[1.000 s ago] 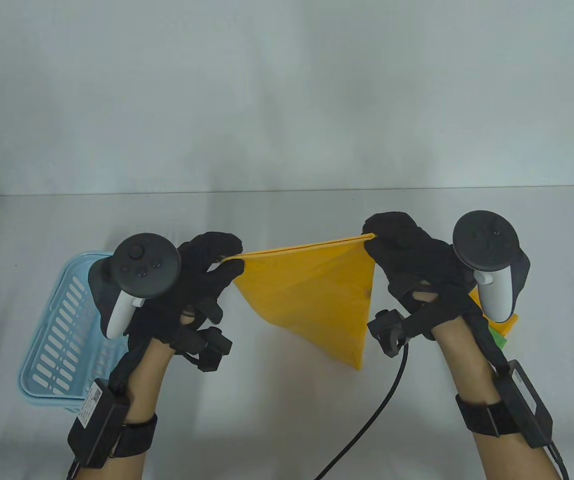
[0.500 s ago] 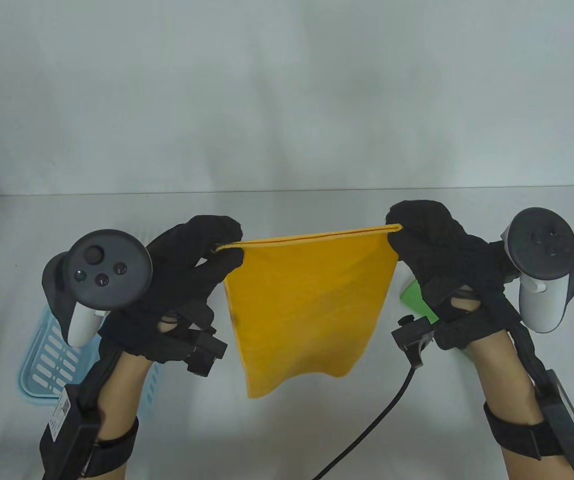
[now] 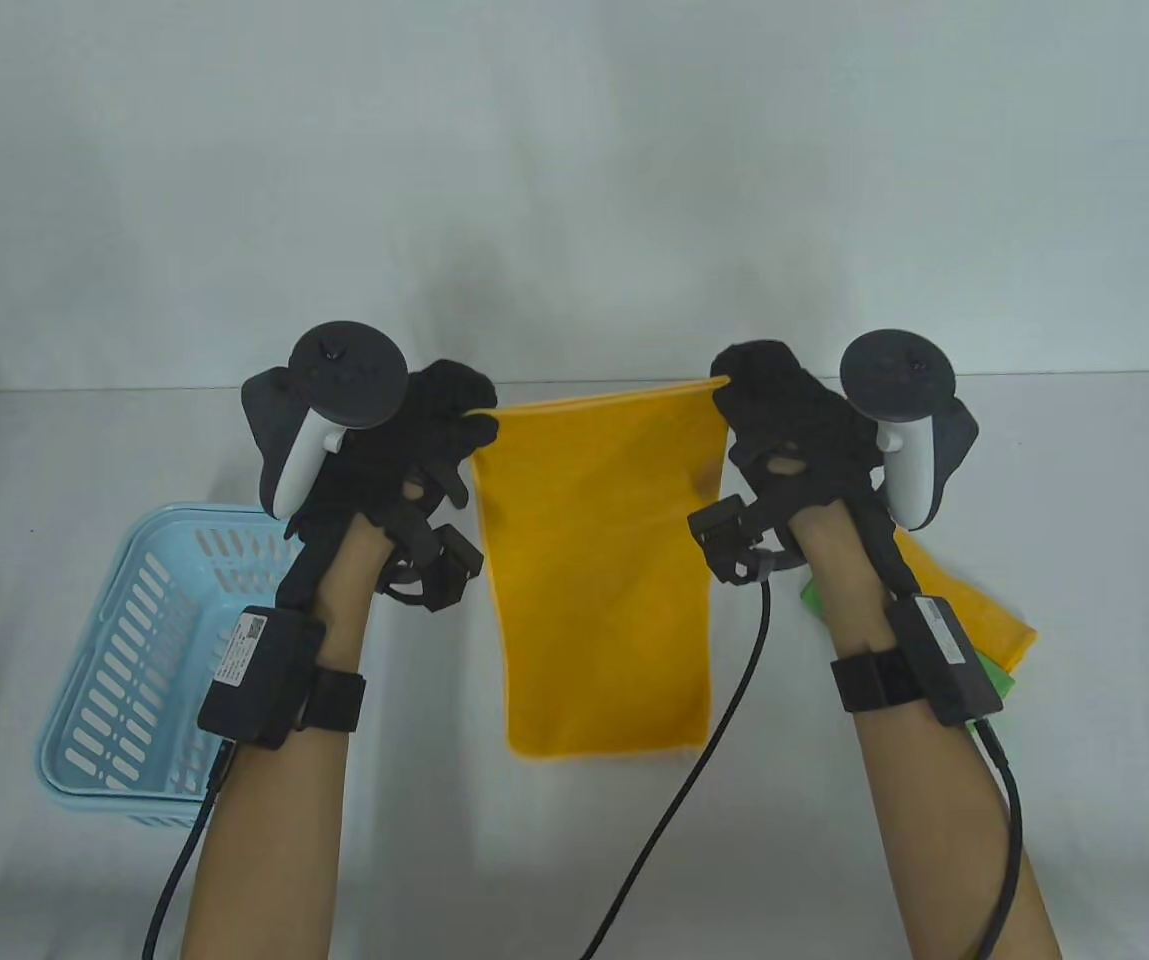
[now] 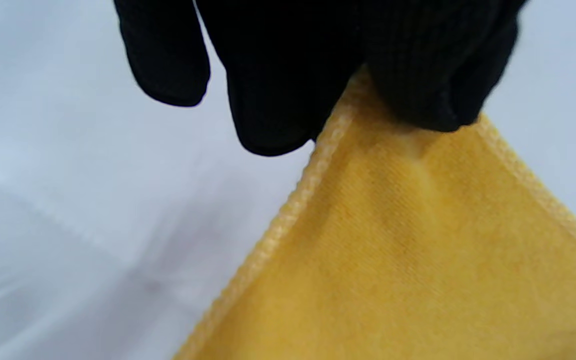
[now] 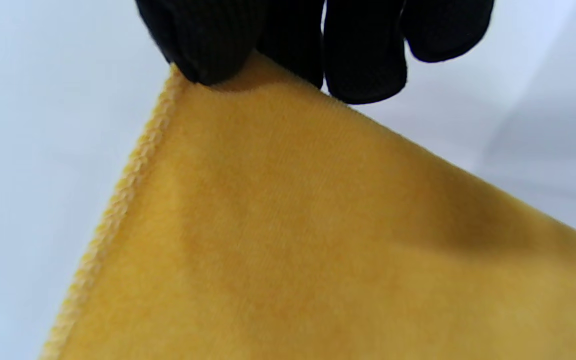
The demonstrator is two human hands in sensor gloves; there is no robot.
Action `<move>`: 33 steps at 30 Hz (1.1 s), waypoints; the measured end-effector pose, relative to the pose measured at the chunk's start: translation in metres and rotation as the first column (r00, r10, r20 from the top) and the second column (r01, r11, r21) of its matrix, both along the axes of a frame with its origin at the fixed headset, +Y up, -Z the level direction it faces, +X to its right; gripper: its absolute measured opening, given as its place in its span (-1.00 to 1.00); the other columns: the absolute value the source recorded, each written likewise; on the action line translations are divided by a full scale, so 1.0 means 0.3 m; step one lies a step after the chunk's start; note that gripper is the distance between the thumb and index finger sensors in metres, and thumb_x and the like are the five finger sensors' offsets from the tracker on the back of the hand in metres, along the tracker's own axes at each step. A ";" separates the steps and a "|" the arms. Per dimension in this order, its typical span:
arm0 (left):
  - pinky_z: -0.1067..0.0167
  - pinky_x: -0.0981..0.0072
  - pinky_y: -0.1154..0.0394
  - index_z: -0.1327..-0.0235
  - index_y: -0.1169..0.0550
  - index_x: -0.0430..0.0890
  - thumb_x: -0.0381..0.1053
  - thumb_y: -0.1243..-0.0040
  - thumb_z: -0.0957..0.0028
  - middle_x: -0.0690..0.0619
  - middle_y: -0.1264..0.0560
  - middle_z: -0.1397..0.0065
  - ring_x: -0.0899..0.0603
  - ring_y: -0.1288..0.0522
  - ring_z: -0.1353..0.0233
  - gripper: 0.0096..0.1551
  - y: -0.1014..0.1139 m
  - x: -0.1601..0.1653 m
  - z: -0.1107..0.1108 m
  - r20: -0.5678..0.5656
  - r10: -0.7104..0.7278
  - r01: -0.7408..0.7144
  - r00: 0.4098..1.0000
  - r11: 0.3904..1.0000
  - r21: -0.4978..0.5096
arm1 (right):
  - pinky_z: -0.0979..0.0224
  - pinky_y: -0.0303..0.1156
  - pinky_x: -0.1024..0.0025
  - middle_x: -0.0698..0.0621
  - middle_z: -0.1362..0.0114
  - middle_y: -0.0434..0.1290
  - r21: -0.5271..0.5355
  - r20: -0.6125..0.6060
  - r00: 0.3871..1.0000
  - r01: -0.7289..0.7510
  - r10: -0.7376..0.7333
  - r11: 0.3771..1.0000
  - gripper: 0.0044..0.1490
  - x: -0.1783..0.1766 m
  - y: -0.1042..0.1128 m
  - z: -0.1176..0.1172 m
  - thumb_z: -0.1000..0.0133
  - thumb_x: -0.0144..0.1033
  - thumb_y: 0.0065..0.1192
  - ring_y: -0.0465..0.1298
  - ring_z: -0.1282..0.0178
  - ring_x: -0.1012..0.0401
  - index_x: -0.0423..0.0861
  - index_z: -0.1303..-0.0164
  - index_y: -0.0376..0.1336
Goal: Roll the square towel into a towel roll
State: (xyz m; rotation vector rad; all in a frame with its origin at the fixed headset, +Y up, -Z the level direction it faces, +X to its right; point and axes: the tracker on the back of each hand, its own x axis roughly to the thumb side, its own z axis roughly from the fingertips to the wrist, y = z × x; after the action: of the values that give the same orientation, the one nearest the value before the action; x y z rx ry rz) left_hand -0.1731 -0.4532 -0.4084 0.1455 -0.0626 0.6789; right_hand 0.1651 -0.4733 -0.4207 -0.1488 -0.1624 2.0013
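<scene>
A yellow square towel (image 3: 599, 570) hangs spread out above the white table, its lower edge near the table's front middle. My left hand (image 3: 469, 420) pinches its upper left corner, and my right hand (image 3: 734, 395) pinches its upper right corner. The left wrist view shows the left hand (image 4: 363, 100) with thumb and fingers closed on the hemmed corner of the towel (image 4: 418, 250). In the right wrist view the right hand (image 5: 248, 60) nips the other corner of the towel (image 5: 318, 225).
A light blue plastic basket (image 3: 124, 660) stands at the left front. Behind my right forearm lie another yellow cloth (image 3: 974, 610) and a green one (image 3: 999, 680). Black cables (image 3: 694, 740) trail from both wrists to the front edge.
Both hands have moved away from me and closer together with the towel. The towel has gone from a slanted, half-folded drape to a flat hanging sheet.
</scene>
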 end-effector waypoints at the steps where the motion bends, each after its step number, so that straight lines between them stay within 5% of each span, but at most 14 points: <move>1: -0.42 -0.13 -0.41 0.00 -0.60 0.31 0.08 -0.35 0.19 0.27 -0.59 -0.26 -0.03 -0.61 -0.32 -0.56 0.041 0.005 0.009 0.008 0.016 -0.016 1.000 0.999 0.039 | -0.40 0.34 -0.07 0.10 -0.35 0.43 0.036 0.009 1.000 0.001 -0.001 0.999 -0.53 0.005 0.045 0.007 0.10 -0.20 0.28 0.48 -0.32 0.02 0.32 -0.03 0.32; 3: -0.44 -0.14 -0.39 -0.02 -0.58 0.31 0.08 -0.34 0.18 0.27 -0.58 -0.27 -0.03 -0.60 -0.33 -0.56 0.079 0.016 0.021 0.021 0.000 -0.001 1.000 0.998 0.059 | -0.40 0.34 -0.07 0.11 -0.35 0.43 0.082 0.023 1.000 -0.015 0.013 0.997 -0.53 0.011 0.091 0.018 0.10 -0.20 0.28 0.48 -0.33 0.02 0.33 -0.02 0.32; 6: -0.44 -0.15 -0.39 -0.03 -0.58 0.31 0.08 -0.34 0.18 0.27 -0.58 -0.28 -0.04 -0.60 -0.34 -0.55 0.052 0.033 0.025 0.015 -0.093 0.092 0.996 0.995 0.042 | -0.41 0.34 -0.07 0.11 -0.35 0.43 0.069 0.033 0.997 -0.069 0.067 0.995 -0.53 0.014 0.069 0.015 0.10 -0.19 0.28 0.48 -0.32 0.02 0.33 -0.02 0.32; 11: -0.42 -0.15 -0.40 -0.04 -0.57 0.29 0.06 -0.33 0.18 0.26 -0.57 -0.29 -0.05 -0.60 -0.34 -0.55 -0.158 0.057 0.006 0.001 -0.205 0.205 0.979 0.976 -0.070 | -0.41 0.34 -0.08 0.11 -0.35 0.43 -0.070 0.011 0.993 -0.117 0.118 0.991 -0.52 0.004 -0.149 -0.003 0.10 -0.20 0.27 0.48 -0.33 0.01 0.33 -0.03 0.31; 17: -0.40 -0.15 -0.41 -0.05 -0.57 0.25 0.06 -0.33 0.17 0.23 -0.57 -0.28 -0.06 -0.60 -0.32 -0.54 -0.388 0.041 0.042 0.042 -0.177 0.182 0.983 0.968 -0.175 | -0.40 0.34 -0.09 0.11 -0.34 0.44 -0.175 -0.059 0.996 -0.082 0.073 0.981 -0.52 0.007 -0.394 0.046 0.10 -0.20 0.27 0.48 -0.33 0.00 0.31 -0.04 0.31; 33: -0.36 -0.15 -0.44 -0.06 -0.57 0.18 0.06 -0.32 0.17 0.19 -0.60 -0.23 -0.09 -0.63 -0.26 -0.53 -0.692 0.080 0.317 0.321 -0.271 0.362 0.907 0.892 -0.270 | -0.37 0.36 -0.09 0.10 -0.26 0.51 -0.305 -0.313 0.944 -0.204 0.105 0.930 -0.52 0.074 -0.724 0.342 0.10 -0.21 0.28 0.52 -0.27 -0.01 0.25 -0.04 0.32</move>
State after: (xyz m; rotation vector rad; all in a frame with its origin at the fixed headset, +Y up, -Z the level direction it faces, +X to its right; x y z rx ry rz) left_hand -0.1492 -0.6608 -0.3131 -0.2766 -0.2370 0.3654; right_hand 0.1874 -0.6904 -0.3181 -0.0546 0.3697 2.1717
